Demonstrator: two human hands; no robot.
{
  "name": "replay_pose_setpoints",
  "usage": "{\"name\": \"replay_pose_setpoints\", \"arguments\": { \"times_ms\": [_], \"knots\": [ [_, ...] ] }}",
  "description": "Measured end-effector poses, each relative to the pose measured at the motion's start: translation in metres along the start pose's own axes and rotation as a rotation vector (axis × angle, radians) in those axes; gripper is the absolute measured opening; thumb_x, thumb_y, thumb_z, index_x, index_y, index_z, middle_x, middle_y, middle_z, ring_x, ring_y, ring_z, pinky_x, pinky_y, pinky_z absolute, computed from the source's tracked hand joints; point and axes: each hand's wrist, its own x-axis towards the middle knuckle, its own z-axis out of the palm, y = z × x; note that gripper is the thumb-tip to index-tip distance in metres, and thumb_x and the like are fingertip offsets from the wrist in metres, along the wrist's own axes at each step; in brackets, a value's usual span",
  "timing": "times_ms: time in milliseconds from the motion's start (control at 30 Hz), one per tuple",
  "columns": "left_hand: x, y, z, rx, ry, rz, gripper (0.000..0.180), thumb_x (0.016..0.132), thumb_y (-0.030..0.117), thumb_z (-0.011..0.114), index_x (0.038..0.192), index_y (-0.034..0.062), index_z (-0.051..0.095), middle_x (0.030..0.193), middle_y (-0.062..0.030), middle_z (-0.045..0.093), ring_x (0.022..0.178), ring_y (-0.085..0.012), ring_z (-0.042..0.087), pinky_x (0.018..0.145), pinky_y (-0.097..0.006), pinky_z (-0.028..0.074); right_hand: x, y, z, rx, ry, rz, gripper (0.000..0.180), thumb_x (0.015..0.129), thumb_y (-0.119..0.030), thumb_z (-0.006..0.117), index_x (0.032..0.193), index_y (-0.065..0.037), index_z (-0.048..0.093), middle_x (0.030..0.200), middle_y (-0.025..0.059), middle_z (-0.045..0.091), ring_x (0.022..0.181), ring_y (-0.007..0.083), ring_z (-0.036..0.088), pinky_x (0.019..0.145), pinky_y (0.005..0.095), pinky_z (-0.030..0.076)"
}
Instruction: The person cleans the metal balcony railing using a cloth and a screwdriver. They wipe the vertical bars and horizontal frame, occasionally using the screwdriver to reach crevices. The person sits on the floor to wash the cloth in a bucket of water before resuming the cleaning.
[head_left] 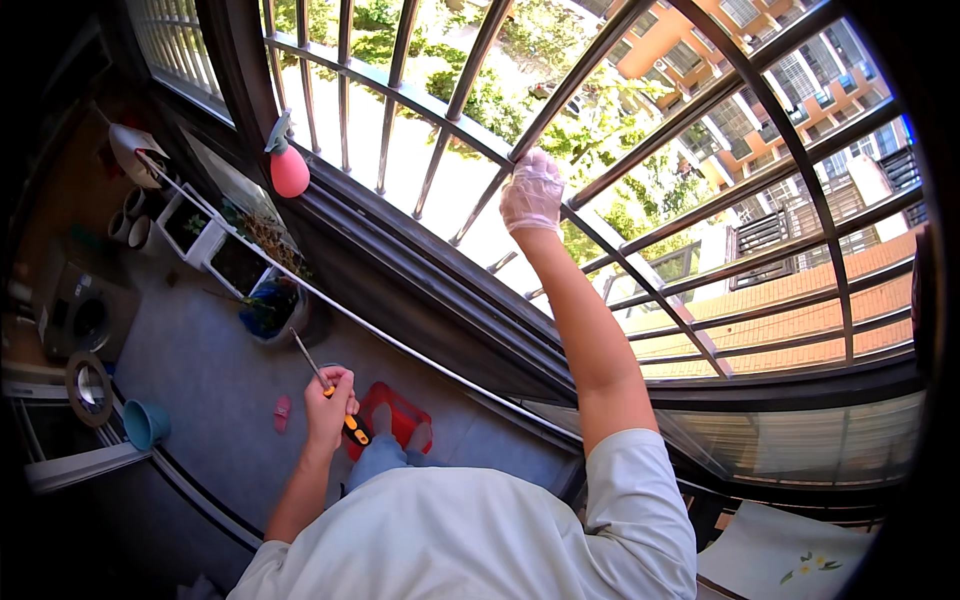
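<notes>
My left hand [332, 400] is closed round a screwdriver [355, 428] with a yellow and black handle. Its thin metal shaft points up and to the left, away from my body. My right hand [533, 192], in a clear thin plastic glove, reaches out to the metal window grille [470, 133]. The fingers are curled round a bar where an upright meets the crossbar; the hand hides that spot. A pink spray bottle [289, 170] with a grey-green head stands at the window frame, left of the grille. My feet are on a red stool [412, 398].
A white rail [370, 342] runs along the window wall. White planters [236, 262] and a dark pot [272, 308] with plants stand below it. A washing machine [88, 312], a blue bucket [146, 424] and a pink slipper [282, 413] are at the left.
</notes>
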Motion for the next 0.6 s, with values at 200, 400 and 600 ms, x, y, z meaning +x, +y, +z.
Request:
{"name": "replay_pose_setpoints", "arguments": {
  "times_ms": [200,400,600],
  "knots": [
    [-0.005,-0.003,-0.023,-0.096,0.064,0.015,0.007,0.087,0.008,0.054,0.087,0.0032,0.050,0.063,-0.0013,0.047,0.044,-0.0067,0.042,0.043,-0.022,0.037,-0.010,0.031,-0.011,-0.182,-0.030,-0.221,0.029,0.074,-0.010,0.047,0.101,0.000,0.049,0.096,0.0146,0.048,0.089,0.0269,0.048,0.079,0.0388,0.038],
    [0.000,-0.017,-0.047,-0.105,0.093,-0.055,0.008,0.086,0.006,0.054,0.091,0.0032,0.048,0.064,-0.0026,0.047,0.049,-0.0088,0.044,0.046,-0.024,0.040,-0.003,0.011,0.014,-0.202,-0.002,-0.032,0.023,0.078,-0.010,0.046,0.097,-0.002,0.056,0.103,0.0141,0.052,0.094,0.0274,0.049,0.082,0.0400,0.038],
    [0.020,-0.081,-0.096,-0.031,0.169,-0.249,0.022,0.076,-0.002,0.052,0.096,0.0026,0.043,0.067,-0.0066,0.050,0.051,-0.0140,0.050,0.049,-0.028,0.044,-0.001,-0.008,-0.058,0.299,-0.029,-0.242,0.024,0.079,0.001,0.049,0.102,0.002,0.057,0.104,0.0192,0.054,0.096,0.0311,0.052,0.086,0.0367,0.044]
  ]
}}
